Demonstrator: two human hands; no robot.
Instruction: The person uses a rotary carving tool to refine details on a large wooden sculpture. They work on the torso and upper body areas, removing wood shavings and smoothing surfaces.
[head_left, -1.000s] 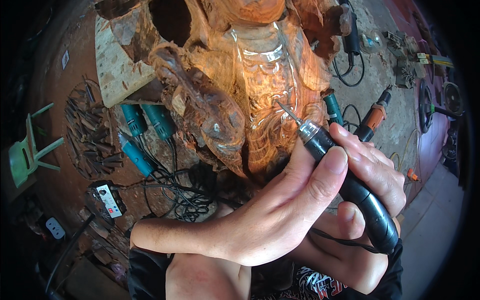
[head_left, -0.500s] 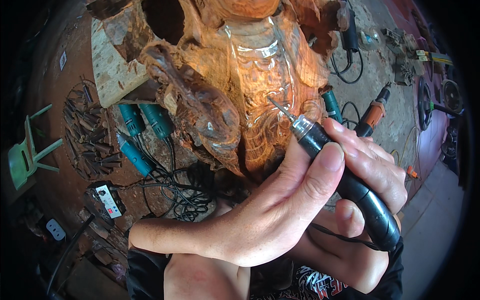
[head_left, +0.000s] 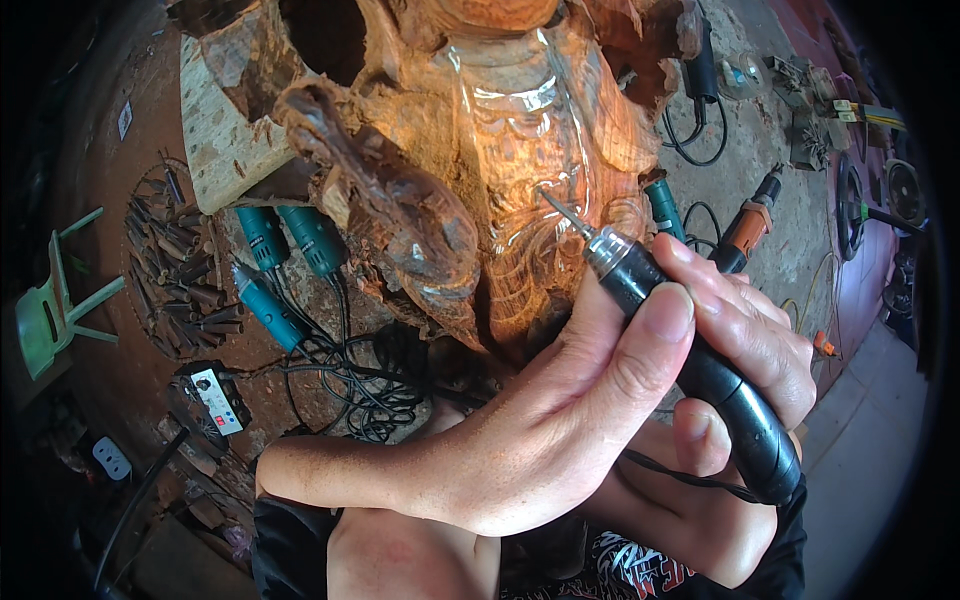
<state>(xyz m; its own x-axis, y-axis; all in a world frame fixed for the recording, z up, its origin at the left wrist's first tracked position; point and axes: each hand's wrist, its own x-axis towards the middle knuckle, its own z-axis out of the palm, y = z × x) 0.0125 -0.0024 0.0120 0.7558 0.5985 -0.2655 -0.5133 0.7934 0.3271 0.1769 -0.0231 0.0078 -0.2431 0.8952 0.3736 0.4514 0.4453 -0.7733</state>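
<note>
A black pen-shaped rotary carving handpiece (head_left: 735, 400) slants across both hands, its thin metal bit pointing up and left at the wood. My left hand (head_left: 540, 440) reaches in from the lower left, closed on the handpiece, its thumb pressed along the grip. From the right, my right hand (head_left: 765, 335) wraps its fingers around the same handpiece. The large reddish-brown wood carving (head_left: 530, 160) stands in front, glossy along its carved middle. The bit's point lies over the carved relief; whether it touches cannot be made out. A twisted cord runs behind the hands.
Green rotary tools (head_left: 318, 240) and tangled black cords (head_left: 350, 385) lie left of the carving. Farther left are a pile of bits (head_left: 190, 270), a small control box (head_left: 218, 402) and a green chair (head_left: 48, 315). An orange-and-black power tool (head_left: 750, 225) lies at right.
The handpiece's front end and the thumb on it have shifted very slightly to the right. Both hands keep their hold, and the carving looks the same.
</note>
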